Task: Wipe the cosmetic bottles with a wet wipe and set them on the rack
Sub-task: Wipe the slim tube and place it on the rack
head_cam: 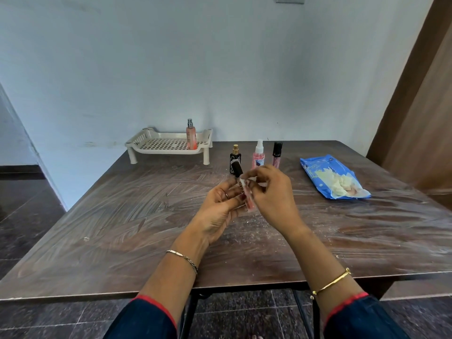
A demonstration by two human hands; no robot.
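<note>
From the head view, the lower arms are getting cut off at the bottom edge. The left hand (pixel 217 211) is lying palm up above the table (pixel 117 216), and its fingers and thumb are curling round a small pink tube (pixel 249 199) with a black cap. The fingers are hiding part of the tube's middle. The right hand (pixel 274 192) is reaching in from the right, and its bent fingertips are pinching the tube near the cap. A thin pale bit is showing under those fingertips, but it is too small to tell what it is. Behind the hands, a black bottle (pixel 235 156), a pink spray bottle (pixel 258 155) and a tall pink tube (pixel 276 154) are standing in a row; the hands and the black cap are hiding their bottoms. A peach spray bottle (pixel 191 135) is standing on the white rack (pixel 166 150) by the wall. A blue pack of wipes (pixel 335 179) is lying open to the right.
</note>
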